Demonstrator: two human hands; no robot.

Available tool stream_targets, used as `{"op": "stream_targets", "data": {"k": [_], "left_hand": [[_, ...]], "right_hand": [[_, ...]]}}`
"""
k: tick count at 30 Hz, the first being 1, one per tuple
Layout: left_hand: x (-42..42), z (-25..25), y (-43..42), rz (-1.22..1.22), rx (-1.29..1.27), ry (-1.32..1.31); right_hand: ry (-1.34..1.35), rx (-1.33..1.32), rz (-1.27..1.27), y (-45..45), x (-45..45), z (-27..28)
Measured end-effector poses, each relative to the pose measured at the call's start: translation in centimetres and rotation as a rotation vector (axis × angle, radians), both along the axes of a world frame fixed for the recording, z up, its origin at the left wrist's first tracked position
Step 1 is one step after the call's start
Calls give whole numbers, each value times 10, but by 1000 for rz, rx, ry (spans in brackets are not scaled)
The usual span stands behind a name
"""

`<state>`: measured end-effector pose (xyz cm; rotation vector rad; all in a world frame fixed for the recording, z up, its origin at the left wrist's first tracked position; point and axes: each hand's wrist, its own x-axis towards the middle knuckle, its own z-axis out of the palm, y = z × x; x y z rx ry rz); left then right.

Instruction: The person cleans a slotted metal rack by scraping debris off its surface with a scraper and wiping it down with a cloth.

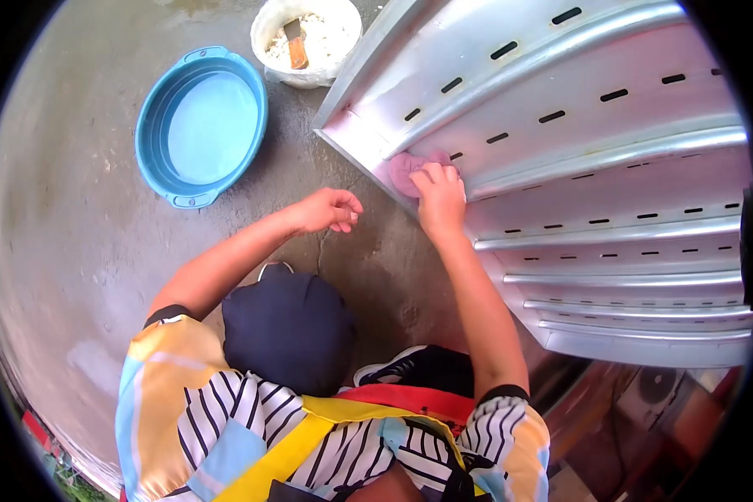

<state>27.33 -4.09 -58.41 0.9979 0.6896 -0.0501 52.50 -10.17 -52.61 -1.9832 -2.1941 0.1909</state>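
Observation:
My right hand [440,192] is closed on a pink cloth [406,174] and presses it against a silvery metal panel [544,159] near its left edge. Raised tubular ribs and rows of dark slots run across the panel, which has a pinkish sheen. Part of the cloth is hidden under my fingers. My left hand [330,209] hangs in the air to the left of the panel, its fingers loosely curled and apart, with nothing visible in it.
A blue plastic basin [148,151] with water in it stands on the wet concrete floor [75,209] at the upper left. Beside it, a white bucket [263,63] holds whitish material and a scraper with a wooden handle [298,55]. Boxes and clutter lie at the lower right.

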Motion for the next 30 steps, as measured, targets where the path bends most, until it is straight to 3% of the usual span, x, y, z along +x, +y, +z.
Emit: {"op": "stream_targets", "data": {"k": [1,4,5,9,11,12,14,15,16,18,19,21,23,24,26,28,30], "left_hand": [[-4,-1,-4,-2,-2,-7],[-11,-11,-5,11,19,62],[-11,-10,-7,17,4,69],[-3,-6,-7,-34,39,39],[4,2,-3,-45,82,-9],[6,7,4,12,254,-29],[3,16,-2,123,555,-56],[2,28,2,120,541,-33],[3,43,2,217,257,-145],[9,71,-20,393,-338,-354],[12,72,-26,319,-548,-336],[26,66,-31,328,-474,-329],[35,61,-30,301,-404,-298],[40,67,-21,252,-273,-298],[51,96,11,141,69,-289],[75,152,30,216,565,-303],[110,180,43,356,1480,-342]], "right_hand": [[160,-34,-20,0,-1,10],[60,83,-17,9,-4,80],[-102,248,-58,15,-3,88],[-335,139,-36,10,1,35],[-176,-39,-139,-10,-12,5],[-92,-118,-185,-6,-18,3],[934,-575,-445,-4,-10,10],[1452,-786,-581,-6,-8,25],[1624,-835,-528,-13,-22,49],[1842,-737,-663,-32,-44,37],[1686,-711,-659,-38,-53,32],[1387,-649,-629,-39,-65,27],[870,-616,-258,-45,-50,41],[609,-588,-86,-47,-38,56],[552,-296,79,-49,-12,105],[482,-261,-190,-62,28,132],[696,-346,-446,-73,60,154]]}}
